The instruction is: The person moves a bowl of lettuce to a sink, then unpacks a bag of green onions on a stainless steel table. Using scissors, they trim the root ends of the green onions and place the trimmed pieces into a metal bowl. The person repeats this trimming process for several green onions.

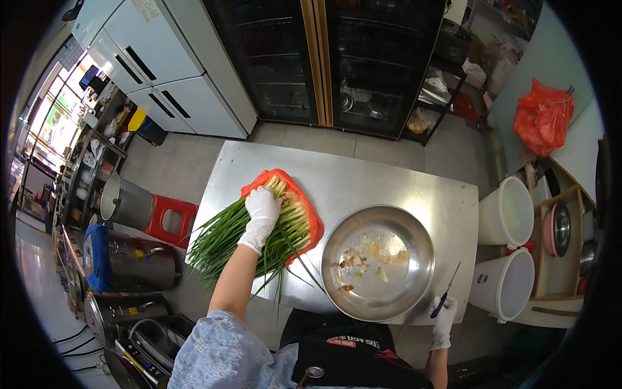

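Note:
A large heap of green onions lies on a red plastic bag at the left of the steel table, white root ends towards the upper right. My left hand, in a white glove, grips some stalks near their white ends. At the table's lower right edge my right hand, also gloved, holds a small knife with a dark blue handle, its blade pointing up. Between the hands stands a wide steel basin with onion scraps and a little pale debris inside.
The steel table reaches under everything. White buckets stand off its right edge. Left of it are a red stool, a metal bucket and a lidded steel drum. A refrigerator and dark glass-doored cabinets stand beyond.

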`<state>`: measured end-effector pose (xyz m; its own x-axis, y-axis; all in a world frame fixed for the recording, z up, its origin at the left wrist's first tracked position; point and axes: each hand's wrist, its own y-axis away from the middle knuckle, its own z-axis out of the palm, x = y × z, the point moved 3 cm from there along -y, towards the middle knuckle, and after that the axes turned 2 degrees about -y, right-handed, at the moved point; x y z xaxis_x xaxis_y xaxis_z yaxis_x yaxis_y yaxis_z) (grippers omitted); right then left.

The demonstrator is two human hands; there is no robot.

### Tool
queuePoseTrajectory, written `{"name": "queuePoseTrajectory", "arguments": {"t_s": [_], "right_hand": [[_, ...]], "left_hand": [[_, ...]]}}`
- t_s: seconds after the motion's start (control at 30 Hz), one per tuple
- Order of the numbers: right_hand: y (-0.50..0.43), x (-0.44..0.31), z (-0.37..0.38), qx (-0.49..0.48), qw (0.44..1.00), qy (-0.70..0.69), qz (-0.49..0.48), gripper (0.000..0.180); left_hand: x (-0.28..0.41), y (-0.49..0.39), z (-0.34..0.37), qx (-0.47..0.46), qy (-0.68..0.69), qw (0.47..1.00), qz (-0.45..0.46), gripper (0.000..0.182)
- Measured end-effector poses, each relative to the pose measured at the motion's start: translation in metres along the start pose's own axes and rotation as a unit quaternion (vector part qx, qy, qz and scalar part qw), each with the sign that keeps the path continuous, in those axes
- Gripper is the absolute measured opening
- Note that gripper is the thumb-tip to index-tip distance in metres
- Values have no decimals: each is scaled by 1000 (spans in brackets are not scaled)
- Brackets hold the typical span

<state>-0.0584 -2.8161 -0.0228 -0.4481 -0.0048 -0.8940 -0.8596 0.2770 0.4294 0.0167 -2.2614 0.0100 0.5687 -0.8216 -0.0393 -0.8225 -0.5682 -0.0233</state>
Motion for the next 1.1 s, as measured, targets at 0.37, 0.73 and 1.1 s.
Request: {"name": "queuePoseTrajectory", "arguments": {"t_s": [0.37, 0.73, 1.1], "right_hand": [[-3, -36, 69, -34, 999, 9, -38, 39], [60, -84, 107, -321, 946, -39, -28, 43], [100, -36, 141, -430, 896, 89, -60, 56]], "left_hand": [[-16, 39, -18, 31, 256, 965, 47, 22], [37, 100, -106, -177, 583, 780, 143, 23], [92, 132, -84, -317, 584, 739, 107, 29]]}}
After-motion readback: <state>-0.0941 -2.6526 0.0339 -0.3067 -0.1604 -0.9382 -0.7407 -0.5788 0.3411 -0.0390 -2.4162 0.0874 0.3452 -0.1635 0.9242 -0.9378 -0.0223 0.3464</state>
